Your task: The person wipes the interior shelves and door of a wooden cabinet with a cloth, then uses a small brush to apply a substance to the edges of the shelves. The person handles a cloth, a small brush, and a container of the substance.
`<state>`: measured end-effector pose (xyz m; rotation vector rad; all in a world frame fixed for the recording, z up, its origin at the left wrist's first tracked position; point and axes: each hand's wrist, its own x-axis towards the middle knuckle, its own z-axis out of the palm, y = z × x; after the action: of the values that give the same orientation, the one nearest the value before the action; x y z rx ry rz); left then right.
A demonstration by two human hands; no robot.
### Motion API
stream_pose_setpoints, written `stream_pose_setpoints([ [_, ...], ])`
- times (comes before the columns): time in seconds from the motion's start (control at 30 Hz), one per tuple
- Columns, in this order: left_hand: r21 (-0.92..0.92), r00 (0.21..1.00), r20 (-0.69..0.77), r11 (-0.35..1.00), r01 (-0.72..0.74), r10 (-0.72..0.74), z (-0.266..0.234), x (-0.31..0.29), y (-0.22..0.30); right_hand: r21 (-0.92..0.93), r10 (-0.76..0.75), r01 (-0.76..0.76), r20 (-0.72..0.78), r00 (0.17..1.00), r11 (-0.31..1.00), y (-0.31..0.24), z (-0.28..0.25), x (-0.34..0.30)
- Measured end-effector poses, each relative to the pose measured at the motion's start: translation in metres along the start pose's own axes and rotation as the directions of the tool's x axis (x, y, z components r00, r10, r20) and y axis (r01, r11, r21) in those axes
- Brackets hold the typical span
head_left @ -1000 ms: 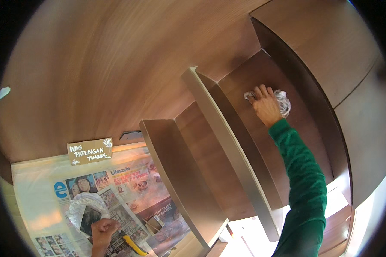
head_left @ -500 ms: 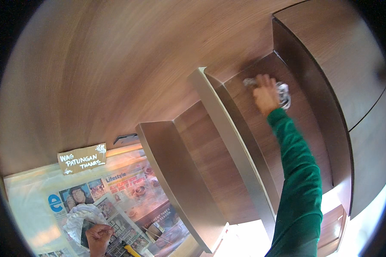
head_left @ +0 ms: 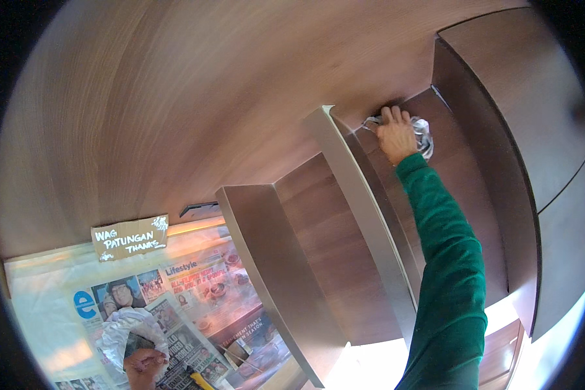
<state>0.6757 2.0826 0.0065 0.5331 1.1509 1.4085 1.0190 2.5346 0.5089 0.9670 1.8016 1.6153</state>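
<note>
My right hand (head_left: 398, 135), in a green sleeve, presses a crumpled white-and-grey rag (head_left: 424, 138) against the brown panel inside a shelf compartment (head_left: 458, 188). The fingers are bent over the rag, close to the corner where the panel meets the large wood-grain surface. Low on the left, my left hand (head_left: 144, 365) is closed with curled fingers. What it holds, if anything, is hidden. Right behind it sits a round container lined with a crumpled white plastic bag (head_left: 114, 338); its inside looks dark.
Upright dividers (head_left: 364, 214) part the shelf compartments. Newspaper (head_left: 205, 279) covers the surface at lower left, with a yellow-handled tool (head_left: 200, 379) on it. A cardboard sign (head_left: 130, 238) leans at its back edge, near a black handle (head_left: 199, 208). Cabinet panels (head_left: 565, 214) stand at right.
My right hand has moved the rag slightly up and left toward the compartment's corner. My left hand has shifted a little left and down. The view has turned slightly.
</note>
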Motion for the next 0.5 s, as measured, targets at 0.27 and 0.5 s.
stream_pose_setpoints([
  [0.27, 0.006, 0.998, 0.023, 0.998, 0.056, -0.056, -0.024, -0.006, -0.012, 0.017, 0.013, -0.012, -0.04, 0.999, 1.0, 0.005, -0.005, -0.004],
  [0.5, 0.004, 0.997, 0.032, 0.998, 0.067, -0.068, -0.021, -0.011, -0.014, 0.0, -0.063, 0.063, -0.051, 0.997, 0.998, 0.006, -0.003, -0.008],
])
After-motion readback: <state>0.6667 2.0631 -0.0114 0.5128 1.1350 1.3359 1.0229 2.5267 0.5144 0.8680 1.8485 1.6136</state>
